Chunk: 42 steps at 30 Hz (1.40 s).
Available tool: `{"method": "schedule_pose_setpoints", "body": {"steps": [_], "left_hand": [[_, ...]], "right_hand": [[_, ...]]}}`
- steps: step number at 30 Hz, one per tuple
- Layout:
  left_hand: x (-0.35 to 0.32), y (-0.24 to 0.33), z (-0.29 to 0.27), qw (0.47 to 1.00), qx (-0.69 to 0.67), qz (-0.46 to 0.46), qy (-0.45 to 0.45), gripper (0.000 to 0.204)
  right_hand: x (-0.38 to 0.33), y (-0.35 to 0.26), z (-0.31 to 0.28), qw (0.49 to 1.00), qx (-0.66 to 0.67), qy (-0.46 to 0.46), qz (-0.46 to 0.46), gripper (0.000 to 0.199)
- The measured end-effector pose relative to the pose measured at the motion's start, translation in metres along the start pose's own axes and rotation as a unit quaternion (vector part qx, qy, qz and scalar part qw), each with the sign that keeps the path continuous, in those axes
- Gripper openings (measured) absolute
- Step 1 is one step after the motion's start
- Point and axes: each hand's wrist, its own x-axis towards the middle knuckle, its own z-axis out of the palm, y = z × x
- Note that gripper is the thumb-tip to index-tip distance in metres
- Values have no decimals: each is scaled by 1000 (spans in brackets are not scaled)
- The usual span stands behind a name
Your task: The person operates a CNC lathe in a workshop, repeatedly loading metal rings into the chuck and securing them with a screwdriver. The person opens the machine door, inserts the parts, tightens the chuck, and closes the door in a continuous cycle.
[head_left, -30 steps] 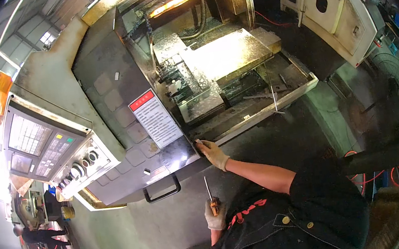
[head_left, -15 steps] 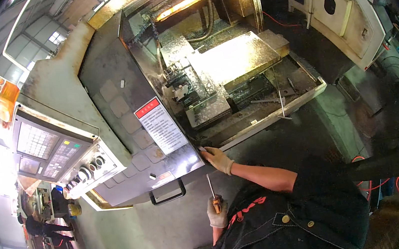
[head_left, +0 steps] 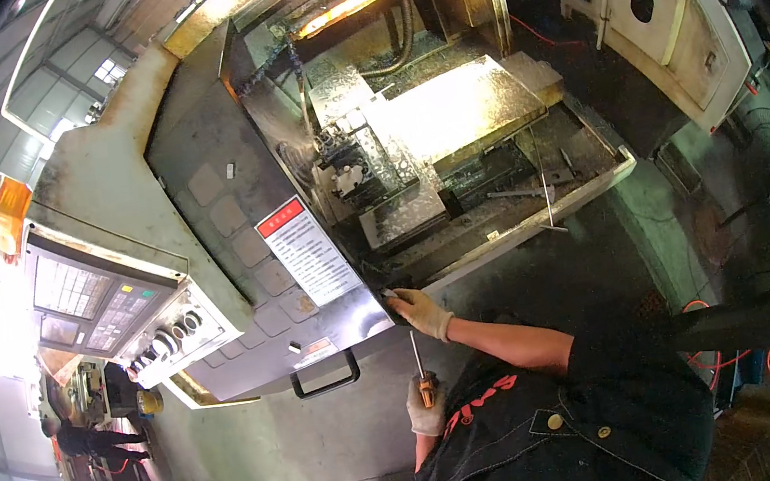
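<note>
Screwdriver [head_left: 417,361], orange-handled with a thin steel shaft, sits upright in the left hand [head_left: 425,407], down close to the person's chest, tip pointing up toward the machine's sliding door [head_left: 252,229]. That gloved left hand is wrapped tight round the handle, fingers closed on it. The right hand [head_left: 419,311], gloved too, is stretched out on a bare forearm to the lower edge of the machine opening, right at the door's bottom corner beside the white and red notice plate [head_left: 309,255]. Its fingers look curled onto the metal lip there, with something small and pale at the fingertips; whether they pinch it or merely rest on it is too small to tell.

Inside, the lit work chamber [head_left: 448,125] lies open, with the dark tool block [head_left: 352,172] in the middle and a couple of loose rods on the chip-strewn tray [head_left: 534,192]. The control panel [head_left: 111,301] with its knobs stands off to the left, well apart from both hands.

As for progress, my read is that it is early: the tool is held back and not yet set against anything, while the reaching hand is only at the edge of the opening. The actual work on the machine looks undone so far.
</note>
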Motion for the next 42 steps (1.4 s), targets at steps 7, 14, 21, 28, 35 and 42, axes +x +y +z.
{"method": "schedule_pose_setpoints", "body": {"steps": [7, 14, 21, 28, 35, 42], "left_hand": [[3, -3, 7, 999, -27, -27, 7, 37], [6, 1, 7, 1000, 26, -14, 0, 38], [4, 7, 9, 1000, 13, -13, -2, 38], [3, 5, 7, 999, 50, 9, -4, 35], [1, 20, 6, 998, 59, -4, -10, 36], [1, 7, 2, 998, 67, 2, -7, 38]], "right_hand": [[-3, -10, -1, 1000, -23, -3, 11, 33], [-1, -9, -4, 998, -50, -20, 43, 37], [3, 6, 0, 999, 37, -15, 35, 23], [3, 8, 6, 1000, 22, 12, 3, 22], [5, 7, 5, 1000, 1, 17, 14, 31], [1, 4, 2, 1000, -7, 5, 22, 37]]}}
